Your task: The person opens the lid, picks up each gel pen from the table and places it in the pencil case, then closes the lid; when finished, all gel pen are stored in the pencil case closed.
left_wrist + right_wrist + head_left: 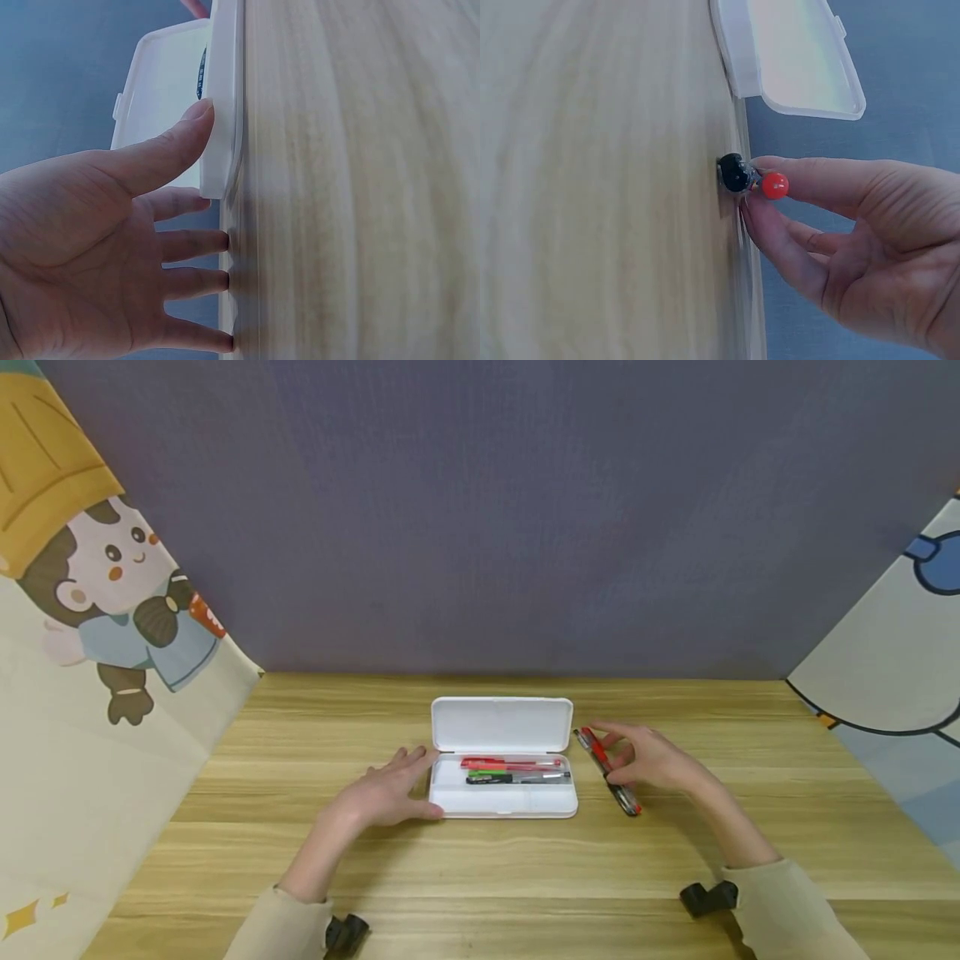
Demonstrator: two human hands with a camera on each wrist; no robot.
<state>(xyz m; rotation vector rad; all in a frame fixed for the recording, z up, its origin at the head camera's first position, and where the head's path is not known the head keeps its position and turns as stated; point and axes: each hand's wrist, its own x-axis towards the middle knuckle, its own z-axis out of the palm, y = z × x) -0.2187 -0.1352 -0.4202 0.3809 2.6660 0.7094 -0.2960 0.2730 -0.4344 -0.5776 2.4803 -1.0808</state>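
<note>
A white pencil case (480, 803) lies with its lid (501, 725) folded back. Inside its rear compartment are a red pen (474, 762), a pink-red one, a green one and a black-capped pen (489, 780). At the case's left end rests my left hand (378, 795), fingers spread and thumb on the near corner. To the right of the case, my right hand (651, 762) pinches a red pen (775, 185) between thumb and fingers. Right alongside it, on the table side, is a black pen (736, 173); both slant the same way.
The wood-grain table (510, 885) ends at a blue-grey back panel (495, 527). Printed panels with cartoon figures stand at the left (112, 693) and right (877, 668). Dark straps show at both sleeves.
</note>
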